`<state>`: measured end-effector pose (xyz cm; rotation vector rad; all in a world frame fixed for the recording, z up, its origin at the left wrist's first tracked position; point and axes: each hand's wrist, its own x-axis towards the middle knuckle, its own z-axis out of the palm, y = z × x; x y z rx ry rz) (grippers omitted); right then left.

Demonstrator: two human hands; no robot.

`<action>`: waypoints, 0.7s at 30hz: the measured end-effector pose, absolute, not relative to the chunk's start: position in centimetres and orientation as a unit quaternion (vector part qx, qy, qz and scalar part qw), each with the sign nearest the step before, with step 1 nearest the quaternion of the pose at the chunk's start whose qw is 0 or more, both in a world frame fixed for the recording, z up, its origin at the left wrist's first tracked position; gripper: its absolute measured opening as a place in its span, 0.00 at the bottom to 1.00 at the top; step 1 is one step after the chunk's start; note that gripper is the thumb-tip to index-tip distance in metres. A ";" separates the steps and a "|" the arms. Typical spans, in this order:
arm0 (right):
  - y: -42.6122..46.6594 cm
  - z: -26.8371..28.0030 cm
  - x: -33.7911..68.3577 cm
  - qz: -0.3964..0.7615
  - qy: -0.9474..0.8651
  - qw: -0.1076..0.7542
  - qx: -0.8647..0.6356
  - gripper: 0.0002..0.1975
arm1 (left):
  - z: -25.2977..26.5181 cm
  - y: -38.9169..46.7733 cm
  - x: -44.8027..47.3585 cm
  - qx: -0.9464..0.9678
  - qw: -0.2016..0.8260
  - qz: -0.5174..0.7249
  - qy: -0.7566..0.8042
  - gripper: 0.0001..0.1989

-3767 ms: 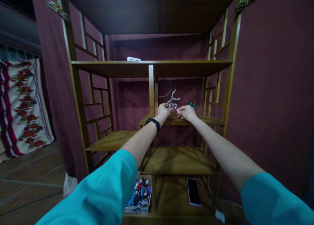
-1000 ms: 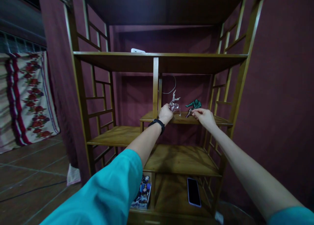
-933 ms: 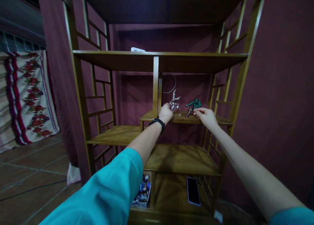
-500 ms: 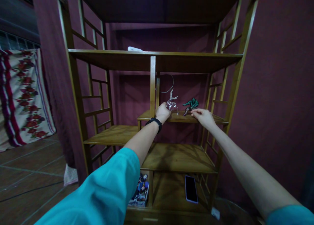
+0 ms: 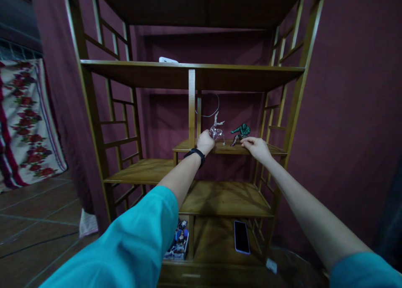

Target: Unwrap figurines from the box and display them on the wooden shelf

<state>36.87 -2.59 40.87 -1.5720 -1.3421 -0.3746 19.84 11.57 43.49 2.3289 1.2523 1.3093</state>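
Note:
My left hand (image 5: 205, 141), a black band on its wrist, is closed on the near side of a clear, glossy figurine (image 5: 216, 132) with raised limbs. Its fingertips are partly hidden behind that figurine. To the right, a dark green figurine (image 5: 243, 129) with striped lower parts is posed on the raised wooden shelf (image 5: 230, 149). My right hand (image 5: 256, 148) has thumb and fingers pinched together at the lower right of this green figurine. A narrow gap separates the two figurines.
A wooden post (image 5: 191, 108) rises just left of my left hand, under an upper shelf (image 5: 245, 67) bearing a white object (image 5: 168, 60). Below lie a phone (image 5: 241, 237) and a box of small figures (image 5: 178, 244). A thin cable (image 5: 217, 106) loops behind.
The whole view has shifted slightly, so the shelf appears a little further left. Both hands stay at the same figurines, with hardly any movement against the shelf.

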 end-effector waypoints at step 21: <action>-2.0 41.5 33.6 -0.151 -0.592 0.462 -0.643 0.12 | 44.0 8.4 17.7 0.800 0.098 0.401 0.434 0.22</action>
